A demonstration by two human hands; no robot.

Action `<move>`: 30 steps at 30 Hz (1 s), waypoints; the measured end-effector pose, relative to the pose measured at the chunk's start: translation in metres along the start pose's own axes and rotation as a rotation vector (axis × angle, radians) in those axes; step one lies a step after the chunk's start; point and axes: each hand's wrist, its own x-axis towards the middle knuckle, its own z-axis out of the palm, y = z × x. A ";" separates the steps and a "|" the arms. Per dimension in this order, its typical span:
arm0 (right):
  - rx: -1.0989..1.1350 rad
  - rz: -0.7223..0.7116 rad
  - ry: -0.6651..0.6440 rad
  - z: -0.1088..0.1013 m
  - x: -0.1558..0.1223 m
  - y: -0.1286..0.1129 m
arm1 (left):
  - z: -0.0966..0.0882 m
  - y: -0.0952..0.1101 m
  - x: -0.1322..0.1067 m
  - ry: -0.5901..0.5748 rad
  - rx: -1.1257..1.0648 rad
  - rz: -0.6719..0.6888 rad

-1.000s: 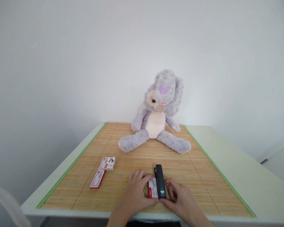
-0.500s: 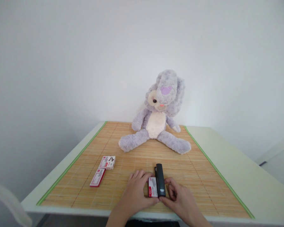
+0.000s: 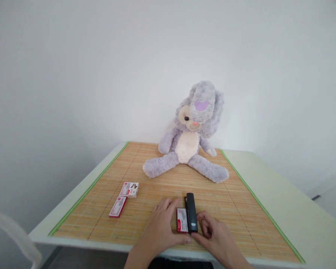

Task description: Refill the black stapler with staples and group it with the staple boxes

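A black stapler point(image 3: 191, 212) lies on the bamboo mat point(image 3: 235, 209) near the front edge, with a small red-and-white staple box point(image 3: 182, 220) tight against its left side. My left hand point(image 3: 161, 228) rests flat beside the box, fingers stretched toward it and thumb touching its near end. My right hand point(image 3: 214, 234) curls its fingers against the stapler's right side near the front end. Both hands bracket the pair from either side.
Two more red-and-white staple boxes point(image 3: 130, 189) point(image 3: 118, 206) lie on the mat's left part. A grey plush rabbit point(image 3: 190, 136) sits at the back of the pale table point(image 3: 280, 201). A white curved chair part point(image 3: 14, 235) shows at lower left.
The view has shifted slightly, so everything sits a little further right and lower. My hands stay around the stapler and box with barely any movement.
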 end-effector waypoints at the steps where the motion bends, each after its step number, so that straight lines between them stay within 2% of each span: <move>1: 0.005 0.000 -0.001 0.000 0.000 0.001 | -0.006 -0.003 -0.003 0.031 -0.017 -0.010; 3: 0.006 -0.004 -0.008 0.001 -0.001 0.003 | -0.023 -0.014 -0.008 0.151 -0.010 -0.036; 5: -0.009 -0.007 -0.012 0.001 -0.002 0.004 | -0.047 -0.032 -0.013 0.341 0.068 -0.104; 7: -0.025 -0.012 -0.015 0.001 -0.002 0.005 | -0.073 -0.056 -0.018 0.548 0.205 -0.259; 9: -0.031 -0.021 -0.019 0.001 -0.001 0.007 | -0.096 -0.081 -0.023 0.668 0.327 -0.408; 12: -0.036 -0.028 -0.024 0.002 -0.001 0.009 | -0.114 -0.107 -0.026 0.683 0.370 -0.501; 16: -0.026 -0.025 -0.009 0.002 0.000 0.013 | -0.111 -0.118 -0.018 0.597 0.367 -0.536; 19: -0.029 -0.025 0.005 0.003 0.000 0.015 | -0.106 -0.115 -0.009 0.579 0.371 -0.550; 23: -0.011 -0.029 0.005 0.004 -0.001 0.015 | -0.110 -0.099 -0.004 0.642 0.389 -0.547; 26: 0.005 -0.041 0.009 0.003 -0.001 0.013 | -0.103 -0.070 -0.005 0.710 0.388 -0.508; 28: 0.006 -0.045 0.018 0.002 -0.002 0.011 | -0.087 -0.041 -0.006 0.734 0.336 -0.442; 30: 0.011 -0.043 0.024 0.001 -0.003 0.010 | -0.062 -0.011 -0.008 0.661 0.237 -0.348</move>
